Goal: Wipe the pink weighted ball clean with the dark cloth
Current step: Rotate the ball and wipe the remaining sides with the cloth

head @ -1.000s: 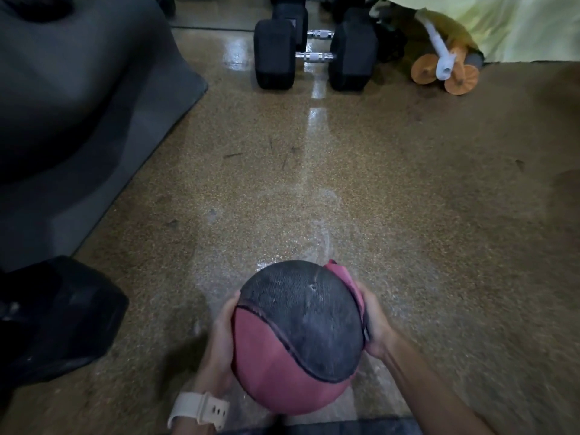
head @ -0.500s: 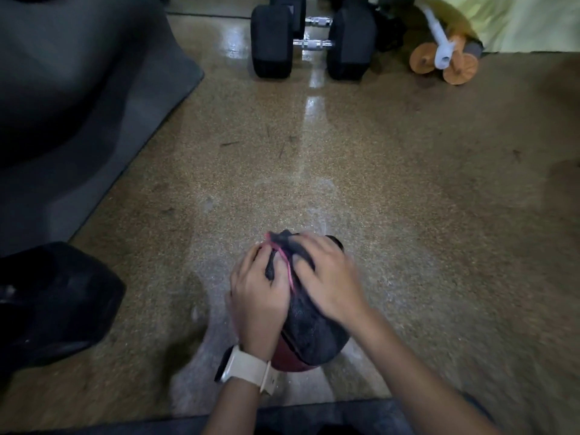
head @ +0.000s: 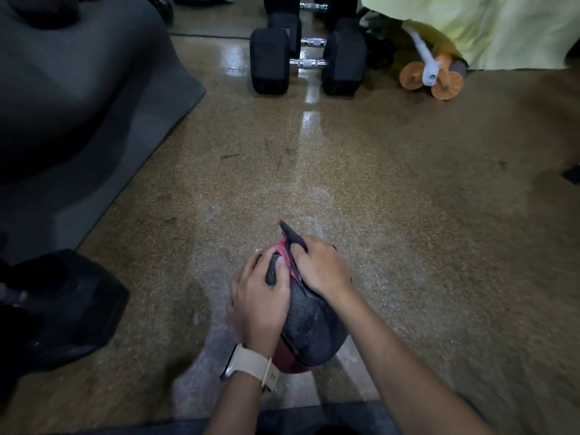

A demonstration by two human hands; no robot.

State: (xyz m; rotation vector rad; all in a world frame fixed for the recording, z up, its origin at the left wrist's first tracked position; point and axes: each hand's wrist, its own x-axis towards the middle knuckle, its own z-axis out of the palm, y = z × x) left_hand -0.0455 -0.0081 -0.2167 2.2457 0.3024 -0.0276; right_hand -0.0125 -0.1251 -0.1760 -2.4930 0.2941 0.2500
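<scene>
Okay, ball (head: 310, 328) sits on the near floor (head: 408, 246), centre; left hand (head: 260, 296) cups it steady, right hand (head: 323, 268) clutches the cloth (head: 293, 235) against its far top. I'd press firm, sweep round, then roll it for the underside.

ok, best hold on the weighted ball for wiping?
Cup the left flank of the weighted ball, coming from the left with a spread palm, as the left hand does. It's round, no handle, so a wide wrap should steady it, leaving the top for the dark cloth.
</scene>
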